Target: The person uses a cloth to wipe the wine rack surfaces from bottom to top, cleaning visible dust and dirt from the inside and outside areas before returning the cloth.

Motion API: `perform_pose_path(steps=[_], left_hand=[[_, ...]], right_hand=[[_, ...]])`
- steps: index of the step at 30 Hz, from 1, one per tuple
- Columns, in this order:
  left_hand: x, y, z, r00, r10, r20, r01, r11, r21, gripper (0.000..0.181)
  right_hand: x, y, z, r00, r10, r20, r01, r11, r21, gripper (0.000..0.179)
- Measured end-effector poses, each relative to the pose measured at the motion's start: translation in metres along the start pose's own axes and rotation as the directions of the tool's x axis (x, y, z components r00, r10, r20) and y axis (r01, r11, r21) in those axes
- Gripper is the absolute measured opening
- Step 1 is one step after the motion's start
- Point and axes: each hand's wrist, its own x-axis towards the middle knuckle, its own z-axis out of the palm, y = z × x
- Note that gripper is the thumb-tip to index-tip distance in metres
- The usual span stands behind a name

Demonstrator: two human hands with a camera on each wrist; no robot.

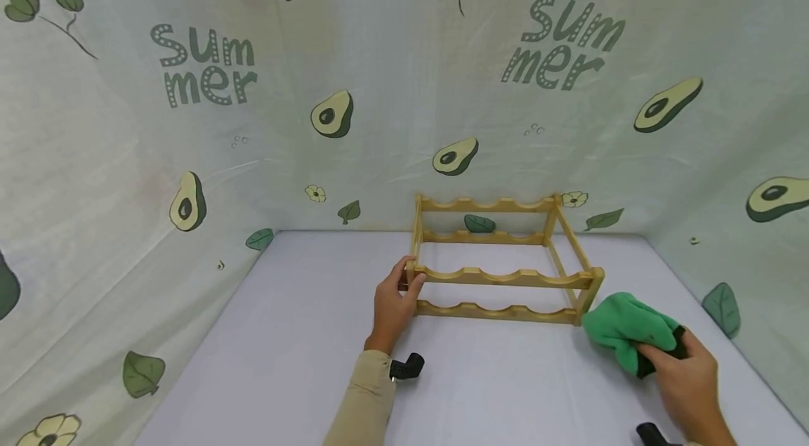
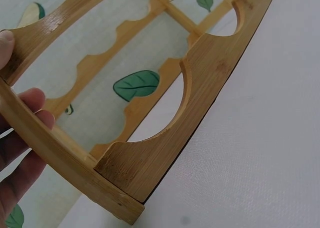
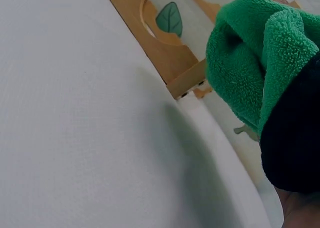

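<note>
A two-tier wooden wine rack with scalloped rails stands on the white table. At its front left post, my left hand grips the wood, thumb in front and fingers around behind. The left wrist view shows this side of the rack close up, with the fingertips curled at the post. A bunched green terry cloth with a black part is held in my right hand, beside the rack's front right corner. In the right wrist view the cloth overlaps that corner; whether they touch I cannot tell.
The white tabletop stretches out in front and to the left of the rack. A pale curtain printed with avocados, leaves and lettering hangs behind and along both sides. Black wrist mounts sit by the forearms.
</note>
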Motion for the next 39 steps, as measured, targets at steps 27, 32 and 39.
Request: perform_pose_path(steps=[27, 32, 39], left_hand=[[0.004, 0.007, 0.002, 1.0, -0.016, 0.001, 0.016, 1.0, 0.008, 0.039], [0.001, 0.006, 0.002, 1.0, -0.009, -0.014, 0.009, 1.0, 0.024, 0.038], [0.003, 0.009, 0.002, 1.0, -0.02, -0.013, 0.02, 1.0, 0.008, 0.04]], right_hand=[[0.0, -0.004, -0.007, 0.986, -0.064, 0.154, 0.067, 0.998, -0.016, 0.072], [-0.004, 0.0, -0.003, 0.978, -0.09, 0.188, 0.021, 0.94, 0.34, 0.051], [-0.008, -0.006, -0.006, 0.963, -0.19, 0.189, 0.116, 0.931, 0.347, 0.046]])
